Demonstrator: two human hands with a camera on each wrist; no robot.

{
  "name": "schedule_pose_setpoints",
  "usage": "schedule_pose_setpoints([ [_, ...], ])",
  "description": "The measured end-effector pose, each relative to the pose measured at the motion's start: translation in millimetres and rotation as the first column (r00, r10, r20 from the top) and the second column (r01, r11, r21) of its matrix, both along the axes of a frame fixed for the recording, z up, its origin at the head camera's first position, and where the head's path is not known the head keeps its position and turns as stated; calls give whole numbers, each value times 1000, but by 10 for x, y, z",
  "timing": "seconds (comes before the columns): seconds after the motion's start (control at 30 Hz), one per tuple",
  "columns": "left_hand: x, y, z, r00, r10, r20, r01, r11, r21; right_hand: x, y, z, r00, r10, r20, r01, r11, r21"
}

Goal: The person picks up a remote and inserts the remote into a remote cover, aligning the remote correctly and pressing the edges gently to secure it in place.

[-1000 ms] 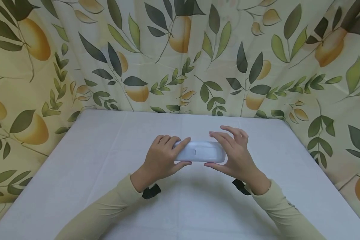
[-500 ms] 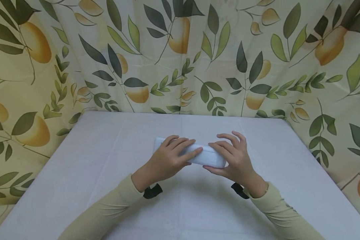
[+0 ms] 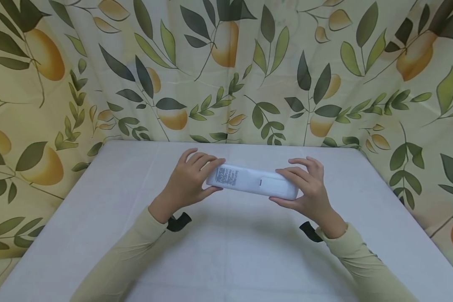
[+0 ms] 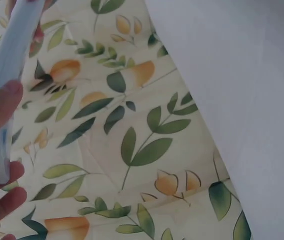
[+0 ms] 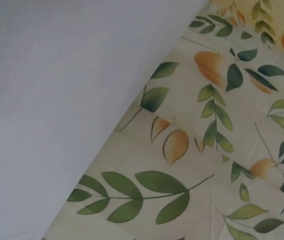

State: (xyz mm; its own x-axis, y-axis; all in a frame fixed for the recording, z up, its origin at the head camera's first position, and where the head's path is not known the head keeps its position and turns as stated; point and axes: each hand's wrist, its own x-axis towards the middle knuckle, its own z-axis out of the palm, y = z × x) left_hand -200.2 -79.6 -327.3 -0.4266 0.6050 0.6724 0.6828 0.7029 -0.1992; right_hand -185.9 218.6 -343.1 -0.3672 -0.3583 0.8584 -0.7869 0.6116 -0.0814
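Note:
A white remote control (image 3: 245, 179) is held up above the table, its back towards me, tilted with the right end lower. Grey printed text covers its left part, and a battery cover with a small dark slot shows at the right. My left hand (image 3: 186, 180) pinches the left end between thumb and fingers. At the other end, my right hand (image 3: 311, 191) holds the remote with the thumb below and fingers above. In the left wrist view the remote (image 4: 12, 55) appears side-on at the left edge, with the thumb (image 4: 1, 107) against it. The right wrist view shows neither hand nor remote.
A white-covered table (image 3: 226, 260) lies beneath both hands. Behind it and at its sides hangs a curtain (image 3: 226, 84) with a fruit and leaf print. Black straps (image 3: 179, 222) show at both wrists.
My left hand has slid along the remote to its left end, baring the printed text. The remote has risen slightly and shifted right, and my right hand has moved right with it.

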Motion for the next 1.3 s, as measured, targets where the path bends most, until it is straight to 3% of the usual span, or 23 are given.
schedule_pose_setpoints([
  [0.2,-56,-3,-4,999,-38,8,38,999,-1,-84,100,-7,1000,-24,-4,25,993,114],
  [0.37,-113,108,-55,999,-27,45,27,1000,9,-154,208,14,995,-98,-16,98,944,314],
  [0.53,-368,361,-149,988,11,156,-9,1000,-18,-350,393,85,970,-230,83,179,897,404],
  [0.7,-816,701,-272,962,116,247,-84,987,-134,-703,638,52,918,-360,169,248,850,465],
  [0.87,-1261,1047,-398,908,221,356,-124,953,-276,-1048,838,-54,857,-456,239,265,789,554],
  [1.0,-1535,1250,-525,857,276,435,-138,937,-322,-1297,947,-156,789,-520,326,239,749,617],
  [1.13,-1714,1415,-681,807,332,489,-172,924,-343,-1499,1025,-277,722,-567,396,206,723,660],
  [1.3,-1770,1575,-804,776,388,497,-183,893,-412,-1618,1112,-440,642,-605,471,185,718,671],
])
